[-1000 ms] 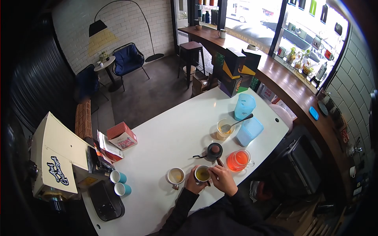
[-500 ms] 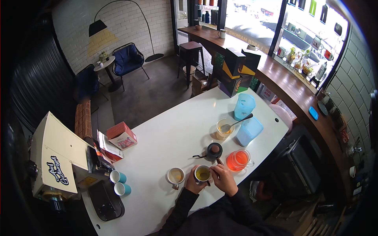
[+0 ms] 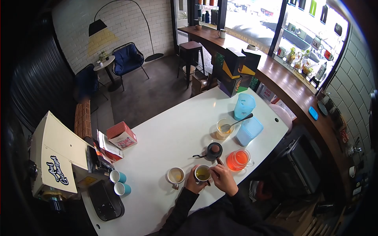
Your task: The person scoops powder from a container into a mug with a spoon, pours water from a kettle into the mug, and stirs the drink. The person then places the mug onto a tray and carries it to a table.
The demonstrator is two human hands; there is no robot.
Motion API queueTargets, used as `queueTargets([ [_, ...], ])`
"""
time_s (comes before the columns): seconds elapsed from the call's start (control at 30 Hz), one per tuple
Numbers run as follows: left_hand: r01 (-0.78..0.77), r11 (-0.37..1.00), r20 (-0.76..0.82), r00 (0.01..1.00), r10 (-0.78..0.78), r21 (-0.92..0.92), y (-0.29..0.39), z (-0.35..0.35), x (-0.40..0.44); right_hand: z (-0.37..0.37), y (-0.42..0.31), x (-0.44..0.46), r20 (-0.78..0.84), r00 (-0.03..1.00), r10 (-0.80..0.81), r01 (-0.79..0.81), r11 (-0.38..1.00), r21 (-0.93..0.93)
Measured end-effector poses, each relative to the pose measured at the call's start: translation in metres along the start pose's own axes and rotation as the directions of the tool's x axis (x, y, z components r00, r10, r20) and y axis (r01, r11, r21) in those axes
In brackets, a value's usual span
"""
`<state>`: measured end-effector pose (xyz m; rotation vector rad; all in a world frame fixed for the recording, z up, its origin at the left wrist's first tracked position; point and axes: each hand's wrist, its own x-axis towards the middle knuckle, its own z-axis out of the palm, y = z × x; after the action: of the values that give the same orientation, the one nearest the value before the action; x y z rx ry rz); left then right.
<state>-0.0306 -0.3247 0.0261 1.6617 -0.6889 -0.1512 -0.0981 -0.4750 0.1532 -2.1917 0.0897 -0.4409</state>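
My left hand is wrapped round a small cup with yellow-green liquid in it. At the cup's right rim my right hand has its fingers pinched together; what they hold is too small to make out. A second cup with a pale content stands just left of my left hand. Behind my hands is a dark kettle with a thin spout pointing left. To its right sits a glass jug of red liquid.
A tub with a ladle, a blue pitcher and a blue container stand farther back on the white table. At the left are two teal cups, a red box and a cream machine.
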Motion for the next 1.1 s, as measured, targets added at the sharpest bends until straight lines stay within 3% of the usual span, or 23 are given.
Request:
queueTargets([
  [0.17, 0.003, 1.0, -0.001, 1.0, -0.003, -0.006, 0.0014, -0.0006, -0.0007, 0.0002, 0.0003, -0.0004, -0.008, 0.998, 0.063, -0.063, 0.998, 0.003],
  [0.27, -0.012, 1.0, -0.003, 1.0, 0.012, 0.005, 0.002, -0.0007, -0.0002, -0.0006, 0.0017, -0.0009, 0.005, 1.0, -0.014, 0.014, 1.0, -0.003],
  [0.43, -0.002, 1.0, -0.009, 1.0, 0.002, 0.002, 0.0067, -0.0007, 0.0001, -0.0006, 0.0007, -0.0015, -0.011, 0.997, 0.075, -0.075, 0.997, 0.003],
  [0.53, 0.015, 1.0, -0.005, 1.0, -0.015, 0.001, 0.0053, -0.0008, 0.0001, -0.0005, 0.0068, -0.0026, 0.012, 1.0, -0.025, 0.026, 1.0, -0.01],
  [0.73, 0.011, 1.0, -0.006, 1.0, -0.01, 0.029, 0.0057, -0.0009, 0.0003, -0.0026, 0.0003, -0.0023, -0.023, 0.998, 0.052, -0.052, 0.999, -0.003],
  [0.83, 0.005, 1.0, -0.012, 1.0, -0.005, 0.001, 0.0055, 0.0003, 0.0009, -0.0022, 0.0067, -0.0038, 0.009, 1.0, -0.013, 0.013, 1.0, 0.0],
  [0.93, 0.002, 1.0, -0.016, 1.0, -0.002, -0.013, 0.0038, 0.0005, 0.0003, -0.0015, 0.0037, -0.0038, -0.027, 0.998, 0.051, -0.051, 0.999, 0.005],
  [1.1, -0.017, 1.0, -0.01, 1.0, 0.017, 0.013, 0.0041, -0.0009, 0.0005, -0.0021, 0.0056, -0.0038, -0.007, 1.0, 0.007, -0.007, 1.0, 0.009],
])
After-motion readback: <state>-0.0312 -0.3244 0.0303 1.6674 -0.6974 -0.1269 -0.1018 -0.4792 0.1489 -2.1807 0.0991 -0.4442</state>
